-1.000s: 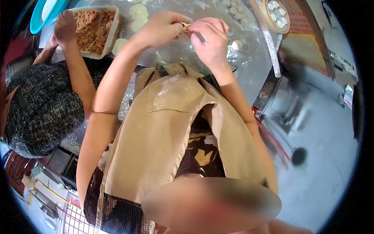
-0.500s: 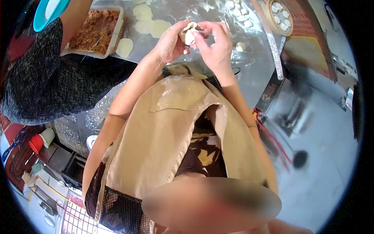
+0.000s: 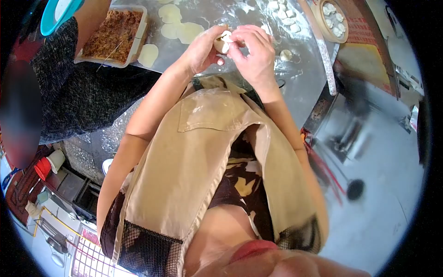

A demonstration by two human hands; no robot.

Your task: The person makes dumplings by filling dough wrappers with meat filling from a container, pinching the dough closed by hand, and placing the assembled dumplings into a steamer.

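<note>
Above the metal table, both hands hold a small bun of white dough (image 3: 222,46), its top edge partly open with brownish filling showing. My left hand (image 3: 201,51) cups it from the left, thumb near its top. My right hand (image 3: 254,51) pinches the upper right edge of the dough between thumb and fingers. Left of my hands, flat round dough wrappers (image 3: 190,33) lie on the tabletop, with a single wrapper (image 3: 148,56) nearer the front edge. A small dough ball (image 3: 285,55) rests to the right of my right hand.
At left stands a plastic tub (image 3: 141,30) of reddish-brown filling (image 3: 108,37) with a thin utensil. Beside it is a co-worker in dark clothes (image 3: 92,99), with a teal bowl (image 3: 47,18). Several dough pieces (image 3: 288,21), a floured strip (image 3: 324,57) and a round steamer (image 3: 318,19) holding buns are at right.
My right fingers have shifted slightly along the dough's edge, and its opening looks smaller. My left hand stays around it. The co-worker at left has shifted a little.
</note>
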